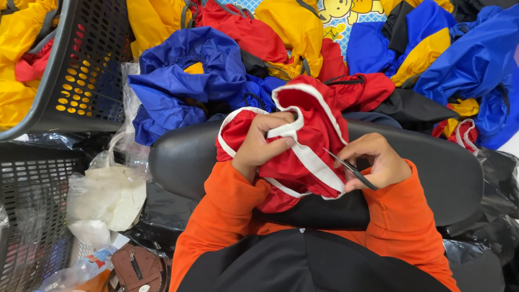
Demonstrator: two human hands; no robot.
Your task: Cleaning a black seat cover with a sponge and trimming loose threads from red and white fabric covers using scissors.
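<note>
On the black padded rest at the person's lap, the left hand [263,145] pinches the red white-trimmed garment [303,157] while the right hand [376,162], its grip closed on small scissors [351,169], trims along the trim; next likely needs a careful snip beside the seam.

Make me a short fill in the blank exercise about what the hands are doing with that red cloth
1. The left hand grips a red cloth with ____ trim.
2. The right hand holds small ____ against the cloth.
3. The person's sleeves are ____.
4. The basket at upper left is dark ____.

Missing words: white; scissors; orange; grey
</note>
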